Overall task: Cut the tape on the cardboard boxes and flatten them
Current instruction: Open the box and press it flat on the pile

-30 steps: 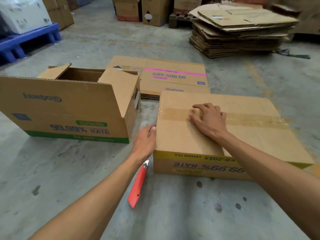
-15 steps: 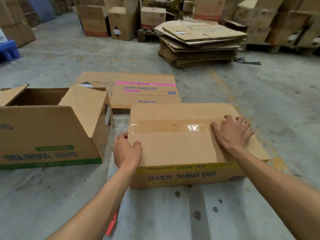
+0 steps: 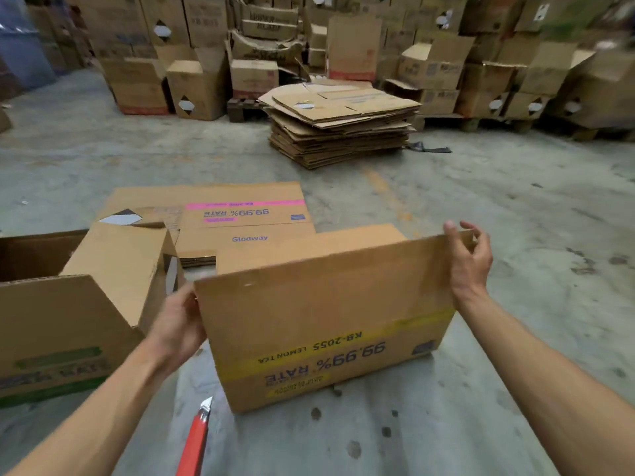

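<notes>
A brown cardboard box with a yellow band (image 3: 323,304) is tipped up on the concrete floor in front of me, its printed side facing me. My left hand (image 3: 180,321) grips its left edge. My right hand (image 3: 469,259) holds its upper right corner, thumb in front and fingers curled behind. A red utility knife (image 3: 197,441) with its blade out lies on the floor just below the box, near my left forearm. Whether the box's tape is cut cannot be seen from here.
An open green-banded box (image 3: 68,314) stands at my left. A flattened pink-striped box (image 3: 240,214) lies beyond the tipped box. A stack of flattened cardboard (image 3: 340,125) sits farther back, with a wall of piled boxes (image 3: 446,63) behind it.
The box lay flat with both hands on its top and side; now both hands have tilted it up onto an edge. The view has risen toward the back of the room.
</notes>
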